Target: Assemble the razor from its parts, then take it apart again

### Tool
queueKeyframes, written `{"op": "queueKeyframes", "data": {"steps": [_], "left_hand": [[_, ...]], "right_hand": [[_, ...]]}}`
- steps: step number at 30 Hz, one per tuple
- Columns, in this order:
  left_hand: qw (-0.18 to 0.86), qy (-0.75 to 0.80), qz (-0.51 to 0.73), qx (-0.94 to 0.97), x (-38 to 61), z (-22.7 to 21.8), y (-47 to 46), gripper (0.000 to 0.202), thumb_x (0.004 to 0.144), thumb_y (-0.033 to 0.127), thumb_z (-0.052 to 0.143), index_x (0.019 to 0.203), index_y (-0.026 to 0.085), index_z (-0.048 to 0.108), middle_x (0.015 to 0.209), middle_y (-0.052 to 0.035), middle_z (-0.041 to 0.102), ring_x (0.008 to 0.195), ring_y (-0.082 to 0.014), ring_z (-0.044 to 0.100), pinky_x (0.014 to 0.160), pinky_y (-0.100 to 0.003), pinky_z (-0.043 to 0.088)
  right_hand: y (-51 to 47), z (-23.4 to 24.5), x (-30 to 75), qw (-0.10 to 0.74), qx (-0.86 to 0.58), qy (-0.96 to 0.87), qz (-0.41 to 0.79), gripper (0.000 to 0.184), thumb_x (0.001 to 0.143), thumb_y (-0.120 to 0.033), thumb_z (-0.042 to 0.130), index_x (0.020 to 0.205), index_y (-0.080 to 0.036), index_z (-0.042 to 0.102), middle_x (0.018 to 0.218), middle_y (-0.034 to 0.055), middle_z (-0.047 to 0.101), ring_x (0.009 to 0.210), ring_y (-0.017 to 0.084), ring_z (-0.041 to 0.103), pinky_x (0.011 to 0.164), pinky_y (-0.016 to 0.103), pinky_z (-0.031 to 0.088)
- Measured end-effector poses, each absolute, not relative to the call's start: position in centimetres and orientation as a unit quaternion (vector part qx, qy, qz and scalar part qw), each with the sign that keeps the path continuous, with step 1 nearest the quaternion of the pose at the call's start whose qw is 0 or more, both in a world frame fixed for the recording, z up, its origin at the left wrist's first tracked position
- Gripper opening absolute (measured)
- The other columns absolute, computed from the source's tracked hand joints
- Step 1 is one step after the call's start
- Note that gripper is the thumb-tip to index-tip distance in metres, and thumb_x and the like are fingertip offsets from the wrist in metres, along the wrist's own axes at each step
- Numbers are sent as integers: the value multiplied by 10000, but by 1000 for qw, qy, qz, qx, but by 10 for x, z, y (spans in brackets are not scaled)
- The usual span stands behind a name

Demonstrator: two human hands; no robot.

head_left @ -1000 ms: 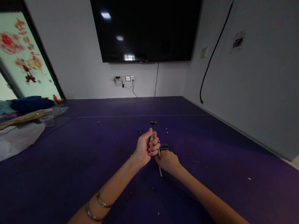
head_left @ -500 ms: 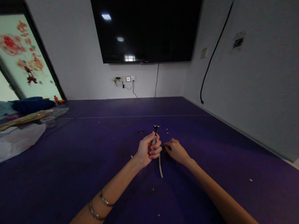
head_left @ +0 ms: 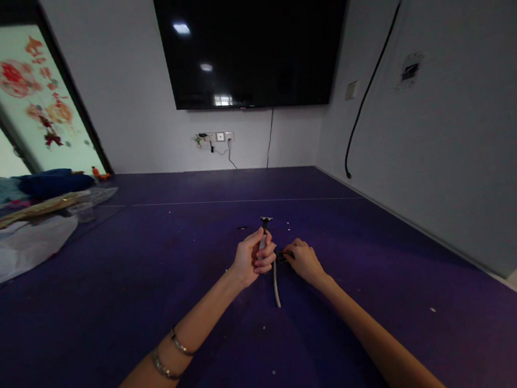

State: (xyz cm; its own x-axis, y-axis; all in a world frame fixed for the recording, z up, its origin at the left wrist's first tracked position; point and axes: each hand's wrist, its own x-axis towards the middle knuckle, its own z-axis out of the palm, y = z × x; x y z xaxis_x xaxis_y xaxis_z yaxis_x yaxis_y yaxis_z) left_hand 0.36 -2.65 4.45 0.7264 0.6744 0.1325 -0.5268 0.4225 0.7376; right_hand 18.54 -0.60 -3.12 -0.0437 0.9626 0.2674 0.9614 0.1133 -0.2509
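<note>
My left hand (head_left: pixel 251 261) is closed around a slim grey piece with a dark T-shaped head (head_left: pixel 266 220), the head pointing up above the fist. Below the fingers hangs or lies a pale, slightly curved cable-like length (head_left: pixel 277 288); whether it joins the grey piece is hidden by the hand. My right hand (head_left: pixel 304 261) is low over the purple surface, thumb and fingers pinched at a small dark item (head_left: pixel 280 256) whose kind I cannot make out. The two hands are close together but apart.
A small dark bit (head_left: pixel 242 227) and several white specks lie on the purple surface (head_left: pixel 158 292). Plastic sheeting (head_left: pixel 26 248), a clear cup (head_left: pixel 83 212) and blue cloth (head_left: pixel 54 181) are at left. A black cable (head_left: pixel 368 91) hangs on the right wall; a television (head_left: pixel 259 38) is ahead.
The left hand with the grey piece has shifted slightly left, and more of the dark item beside the right fingers shows. The right hand keeps nearly the same place.
</note>
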Motion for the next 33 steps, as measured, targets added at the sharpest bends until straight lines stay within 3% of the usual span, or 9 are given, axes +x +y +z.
{"op": "queueKeyframes", "data": {"steps": [7,13,21,28,33], "left_hand": [[837,100,362,398,3,45,-26,297,870,382,436,665,167,446,456,78,246,313,-43,184,262,-124,137],[833,97,362,406,2,43,-23,293,861,389,456,675,164,454,456,82,240,311,-42,187,260,-121,145],[809,128,414,398,5,36,-21,274,834,409,485,706,169,463,458,83,257,323,-42,192,275,-125,144],[638,225,571,465,18,12,-20,305,818,441,474,774,147,543,481,79,306,353,-44,244,329,-156,208],[501,264,607,557,24,-2,-31,279,825,423,500,845,149,552,547,53,424,455,-68,391,428,-178,322]], "right_hand": [[2,-23,192,282,-618,-732,51,274,849,-197,435,991,-183,669,954,68,670,882,169,608,797,250,420],[8,-17,195,343,-598,-719,91,358,781,-109,417,997,-164,697,986,66,703,911,173,640,834,251,450],[6,-7,197,405,-599,-674,155,314,726,-86,475,904,-163,722,856,90,725,757,191,680,696,263,518],[4,14,200,491,-533,-654,216,229,679,-133,605,887,-152,699,801,75,721,740,191,682,714,299,536],[-6,34,200,524,-481,-660,243,246,686,-213,637,921,-152,682,799,75,721,764,207,683,733,332,536]]}}
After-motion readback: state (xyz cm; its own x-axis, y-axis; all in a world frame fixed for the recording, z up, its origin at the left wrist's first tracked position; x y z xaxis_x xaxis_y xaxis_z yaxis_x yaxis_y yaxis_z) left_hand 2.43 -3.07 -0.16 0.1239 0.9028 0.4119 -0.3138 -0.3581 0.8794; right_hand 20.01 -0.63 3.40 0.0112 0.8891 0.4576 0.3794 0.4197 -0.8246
